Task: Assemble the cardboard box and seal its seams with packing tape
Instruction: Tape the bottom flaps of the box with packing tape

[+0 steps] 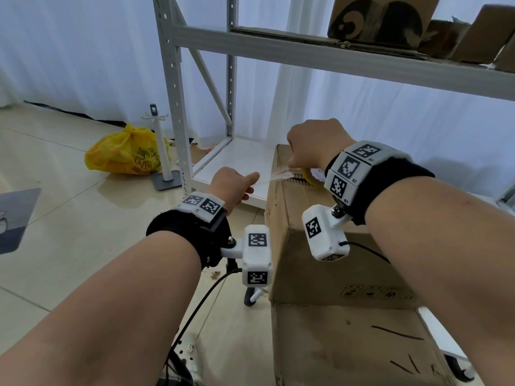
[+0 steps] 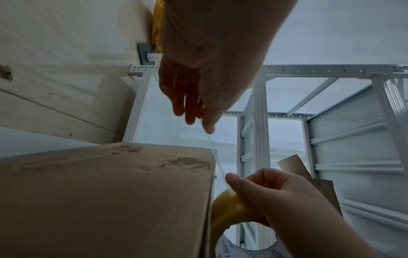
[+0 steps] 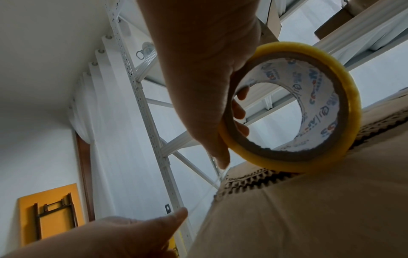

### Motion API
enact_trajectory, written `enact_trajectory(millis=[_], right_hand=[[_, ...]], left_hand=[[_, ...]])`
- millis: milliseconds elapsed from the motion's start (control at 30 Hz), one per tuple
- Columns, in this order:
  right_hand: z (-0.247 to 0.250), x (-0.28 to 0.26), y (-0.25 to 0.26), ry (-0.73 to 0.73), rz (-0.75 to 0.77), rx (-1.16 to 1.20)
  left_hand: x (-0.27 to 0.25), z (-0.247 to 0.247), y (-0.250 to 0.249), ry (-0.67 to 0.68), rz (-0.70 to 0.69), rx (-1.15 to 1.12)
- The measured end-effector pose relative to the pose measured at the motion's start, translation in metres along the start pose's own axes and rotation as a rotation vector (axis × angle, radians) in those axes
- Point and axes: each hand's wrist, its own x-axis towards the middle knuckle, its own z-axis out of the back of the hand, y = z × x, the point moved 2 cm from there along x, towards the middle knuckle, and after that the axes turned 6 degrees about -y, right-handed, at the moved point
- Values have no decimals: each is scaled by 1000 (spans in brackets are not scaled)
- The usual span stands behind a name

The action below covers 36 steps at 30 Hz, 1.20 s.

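Observation:
A brown cardboard box (image 1: 320, 246) stands upright before the shelf rack, its corrugated top edge showing in the right wrist view (image 3: 309, 209). My right hand (image 1: 303, 154) holds a yellow roll of packing tape (image 3: 344, 97) on the box's top, fingers hooked through the core. A clear strip of tape (image 1: 274, 174) stretches leftwards off the roll, past the box's top left edge. My left hand (image 1: 245, 185) pinches the strip's free end in the air left of the box. In the left wrist view the strip (image 2: 212, 148) runs from my left fingers (image 2: 189, 115) down to the roll (image 2: 227, 209).
A white metal shelf rack (image 1: 178, 107) stands behind the box, with more cardboard boxes (image 1: 384, 20) on its upper shelf. A yellow plastic bag (image 1: 125, 151) and a white stand (image 1: 164, 151) sit on the tiled floor at the left. Another cardboard piece (image 1: 356, 346) lies below the box.

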Motion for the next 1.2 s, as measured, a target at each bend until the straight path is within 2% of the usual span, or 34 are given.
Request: enact_trajectory(millis=[233,700,867,967,1100,1200], right_hand=[[-1,2,-7,35,-32,64],[-4,1,-6,10,-28,69],[-4,-2,-8,-8,-25,95],[-4,-3,-8,-1,-27,105],[-4,-5,-8,-1,-18,85],[-4,-7,-8,6,-13,45]], left_hand=[[6,-11,2,-10,-7,90],[12,-25,-5,-56,-301,584],[7,-27,-6,-55,-321,695],[9,-30,1,-6,-277,638],[7,-28,8,101,-73,280],[6,-21,8,70,7,117]])
